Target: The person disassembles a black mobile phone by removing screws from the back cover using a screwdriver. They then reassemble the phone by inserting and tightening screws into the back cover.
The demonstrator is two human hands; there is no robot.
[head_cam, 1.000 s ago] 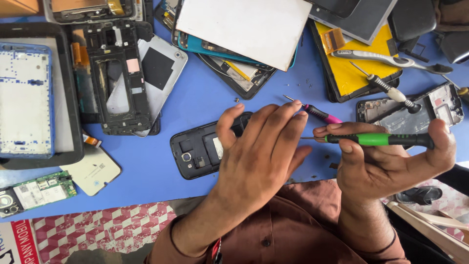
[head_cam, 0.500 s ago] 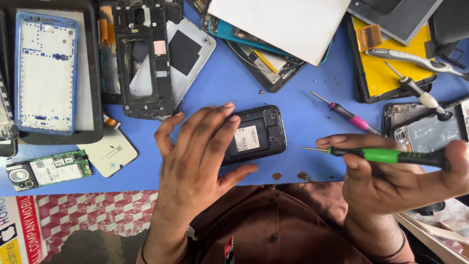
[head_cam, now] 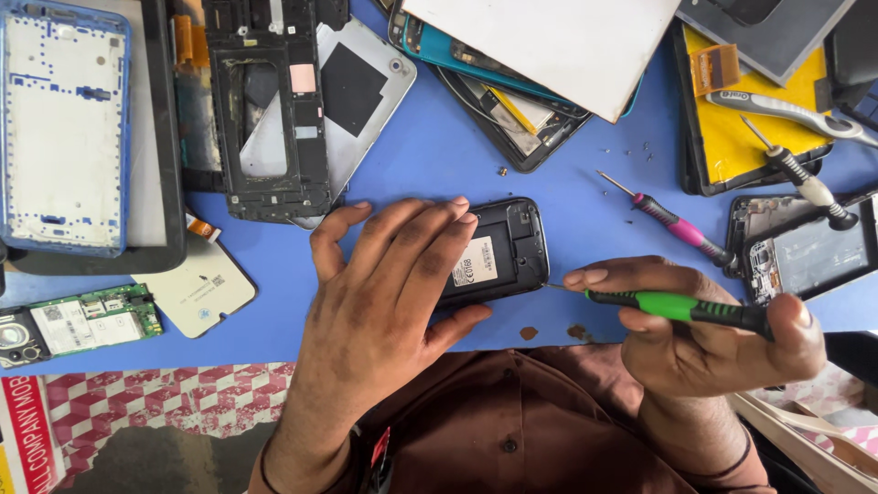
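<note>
Black phone (head_cam: 498,252) under left hand (head_cam: 384,293), beside right hand's (head_cam: 709,343) screwdriver (head_cam: 677,306).

There was just one camera, worn on the person's head. It looked almost straight down at the blue bench (head_cam: 585,229) from close up. The person's chest sat at the bottom edge, so the far side of the bench was at the top. Both arms reached up into the picture from below.

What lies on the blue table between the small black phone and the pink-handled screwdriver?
In the head view, the stretch between the black phone and the pink-handled screwdriver is bare blue table; nothing lies there.
</note>
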